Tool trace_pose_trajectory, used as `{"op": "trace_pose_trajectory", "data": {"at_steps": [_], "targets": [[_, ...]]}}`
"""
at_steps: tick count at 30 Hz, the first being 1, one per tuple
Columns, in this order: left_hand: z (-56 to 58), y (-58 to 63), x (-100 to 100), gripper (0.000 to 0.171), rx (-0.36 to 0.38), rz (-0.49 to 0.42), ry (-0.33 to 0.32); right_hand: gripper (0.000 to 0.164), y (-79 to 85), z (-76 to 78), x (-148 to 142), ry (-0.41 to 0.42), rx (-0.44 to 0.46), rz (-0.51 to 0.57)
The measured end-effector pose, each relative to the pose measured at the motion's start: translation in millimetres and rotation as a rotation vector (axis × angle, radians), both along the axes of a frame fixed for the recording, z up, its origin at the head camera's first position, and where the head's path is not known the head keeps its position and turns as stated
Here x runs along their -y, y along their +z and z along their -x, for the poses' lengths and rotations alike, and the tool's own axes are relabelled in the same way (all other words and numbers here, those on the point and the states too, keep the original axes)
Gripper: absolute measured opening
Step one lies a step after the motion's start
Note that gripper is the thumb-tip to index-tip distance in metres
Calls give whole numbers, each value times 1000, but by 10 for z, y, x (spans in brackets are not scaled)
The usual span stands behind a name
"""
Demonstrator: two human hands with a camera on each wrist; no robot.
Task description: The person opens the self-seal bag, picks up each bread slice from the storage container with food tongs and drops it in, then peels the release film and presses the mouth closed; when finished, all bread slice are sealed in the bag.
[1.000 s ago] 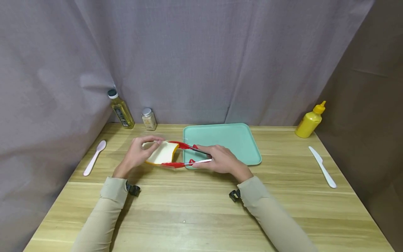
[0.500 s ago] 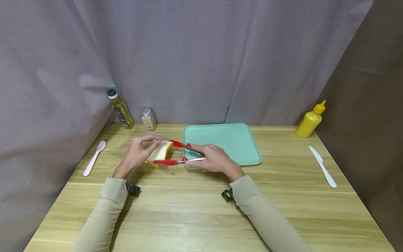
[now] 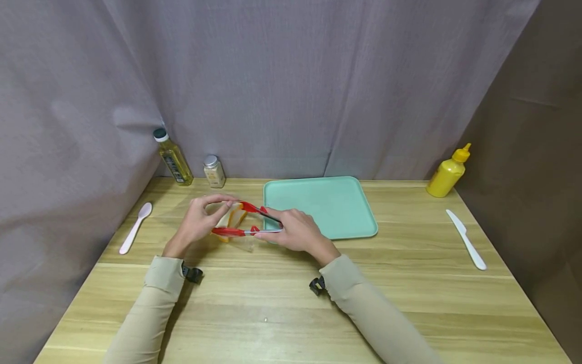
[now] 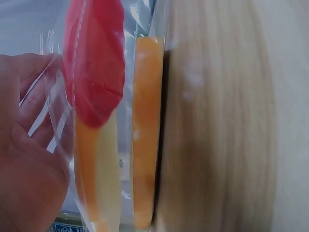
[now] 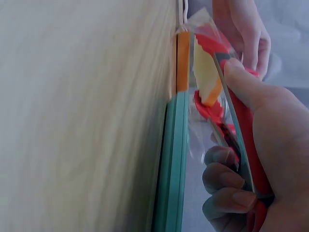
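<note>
My left hand (image 3: 200,220) pinches the upper edge of a clear plastic bag (image 3: 245,243), left of the tray. My right hand (image 3: 297,230) grips red-tipped tongs (image 3: 229,232), their arms spread around a bread slice (image 5: 206,77) with an orange crust. In the left wrist view, one red tong tip (image 4: 94,63) lies behind the clear film, against this slice's edge. Below it a second bread slice (image 4: 147,130) lies flat near the tabletop, also under film. In the head view my left hand and the tongs partly hide both slices.
A mint-green tray (image 3: 325,207) lies behind my right hand. At the back left stand an oil bottle (image 3: 175,162) and a seasoning jar (image 3: 214,173). A pink spoon (image 3: 136,227) is far left. A yellow squeeze bottle (image 3: 447,176) and a white knife (image 3: 466,238) are at right.
My right hand has moved left with the tongs, carrying the upper bread slice further into the bag beneath my left hand. The left hand has stayed almost still. The lower slice has come into view.
</note>
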State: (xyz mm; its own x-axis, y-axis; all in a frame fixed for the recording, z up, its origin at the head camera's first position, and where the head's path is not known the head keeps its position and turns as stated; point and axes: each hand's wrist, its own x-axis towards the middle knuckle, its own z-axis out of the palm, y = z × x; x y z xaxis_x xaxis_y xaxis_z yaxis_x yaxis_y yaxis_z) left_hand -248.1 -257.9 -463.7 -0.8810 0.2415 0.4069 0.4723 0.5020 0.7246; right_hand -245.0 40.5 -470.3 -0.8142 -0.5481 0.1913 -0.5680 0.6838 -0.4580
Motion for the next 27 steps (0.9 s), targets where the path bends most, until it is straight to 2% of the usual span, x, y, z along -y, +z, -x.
{"op": "trace_pose_trajectory", "data": {"at_steps": [7,14,27], "targets": [[9,-4,-12,17,-29,-2,20,85,-5,-27,152,-59,2,-47],[12,25,-38,16,-38,-43,1,89,-20,-16,204,-91,3,-67],[8,14,-29,19,-51,-28,-6,101,-27,-12,233,-112,60,-11]]}}
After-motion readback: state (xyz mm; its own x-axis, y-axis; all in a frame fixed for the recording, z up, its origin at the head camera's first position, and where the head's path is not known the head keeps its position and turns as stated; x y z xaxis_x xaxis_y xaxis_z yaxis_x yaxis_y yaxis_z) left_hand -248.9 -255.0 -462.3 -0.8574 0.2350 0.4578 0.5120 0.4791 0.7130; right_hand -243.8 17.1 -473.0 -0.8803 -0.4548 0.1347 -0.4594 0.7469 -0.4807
